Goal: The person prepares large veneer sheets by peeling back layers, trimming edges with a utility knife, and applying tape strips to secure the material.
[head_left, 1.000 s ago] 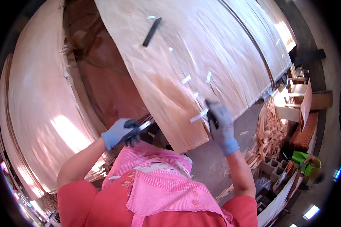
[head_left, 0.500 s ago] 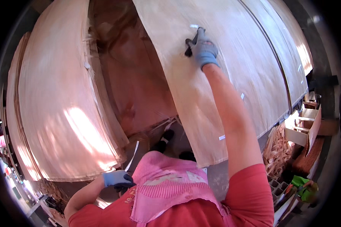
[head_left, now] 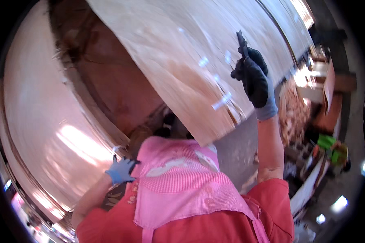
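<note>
Broad veneer sheets [head_left: 170, 60] fill the workspace. Right hand [head_left: 255, 79] reaches far right, fingers closed around a dark slim tool [head_left: 242, 40] set against the sheet — likely to work its taped splits. Left hand [head_left: 121, 171], near left, curls on a sheet edge [head_left: 109, 137] — grip unclear.

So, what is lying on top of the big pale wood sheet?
On the wood sheet lie several white tape strips. The right hand holds a dark tool above it. Anything beneath the sheet is hidden.
</note>
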`<action>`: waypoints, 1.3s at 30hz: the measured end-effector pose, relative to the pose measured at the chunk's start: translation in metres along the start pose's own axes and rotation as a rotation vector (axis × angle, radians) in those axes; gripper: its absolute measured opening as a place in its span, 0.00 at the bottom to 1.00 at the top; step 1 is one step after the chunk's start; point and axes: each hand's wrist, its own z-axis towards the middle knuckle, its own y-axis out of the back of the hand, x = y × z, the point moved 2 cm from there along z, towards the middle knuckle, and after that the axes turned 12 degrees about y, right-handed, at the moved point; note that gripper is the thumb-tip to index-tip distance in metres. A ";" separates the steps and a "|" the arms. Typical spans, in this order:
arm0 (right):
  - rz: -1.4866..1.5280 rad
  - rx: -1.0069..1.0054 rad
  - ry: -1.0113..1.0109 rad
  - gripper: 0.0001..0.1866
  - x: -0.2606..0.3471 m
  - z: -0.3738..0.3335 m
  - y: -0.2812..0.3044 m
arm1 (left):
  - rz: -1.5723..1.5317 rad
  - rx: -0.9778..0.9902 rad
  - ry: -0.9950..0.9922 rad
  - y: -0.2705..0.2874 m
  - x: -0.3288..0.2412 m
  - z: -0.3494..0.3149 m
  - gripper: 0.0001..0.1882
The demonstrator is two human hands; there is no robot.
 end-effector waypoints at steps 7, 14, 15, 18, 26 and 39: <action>-0.789 -0.069 -0.055 0.15 0.016 -0.187 0.057 | -0.366 0.438 -0.023 0.073 -0.017 0.010 0.44; -0.914 -0.017 -0.007 0.17 -0.018 -0.201 0.051 | 0.373 -0.015 -0.267 0.092 -0.023 0.023 0.45; -0.793 -0.051 -0.101 0.18 -0.013 -0.195 0.049 | 0.299 0.019 -0.258 0.098 -0.022 0.023 0.44; -0.548 -0.173 -0.155 0.19 -0.018 -0.198 0.053 | 0.095 0.045 -0.233 0.115 -0.023 0.024 0.41; -1.059 -0.047 0.228 0.21 -0.020 -0.212 0.053 | -0.431 -0.588 -0.212 0.162 -0.079 0.018 0.17; -1.441 0.188 0.174 0.24 -0.032 -0.197 0.052 | 0.182 -0.972 -0.635 0.232 -0.231 0.091 0.34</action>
